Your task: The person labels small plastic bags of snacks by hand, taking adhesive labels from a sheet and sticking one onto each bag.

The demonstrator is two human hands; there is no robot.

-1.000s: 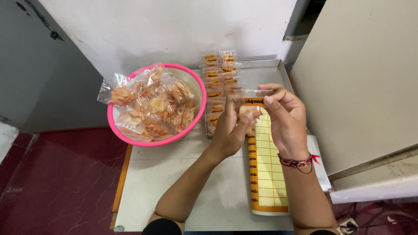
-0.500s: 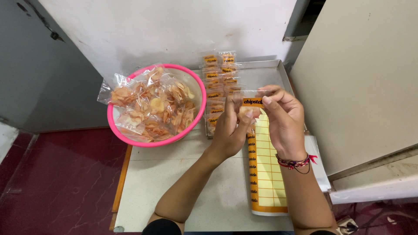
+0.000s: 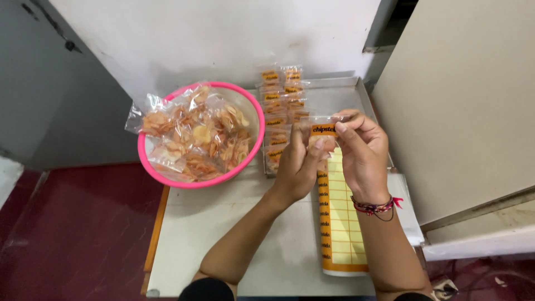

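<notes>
Both hands hold one small clear snack packet [image 3: 322, 131] with an orange label, above the table's middle. My left hand [image 3: 296, 167] grips its lower left side, thumb on the front. My right hand [image 3: 362, 151], with a red thread bracelet at the wrist, pinches the top right edge. Under the hands lies a long yellow and orange label sheet [image 3: 341, 223]. Behind the packet, several labelled packets [image 3: 278, 106] lie in rows on a metal tray [image 3: 356, 89].
A pink bowl [image 3: 167, 175] at the left holds several clear packets of orange chips [image 3: 195, 136]. The small white table [image 3: 212, 223] has a wooden left edge, with red floor beyond. A white wall is behind, a beige panel at the right.
</notes>
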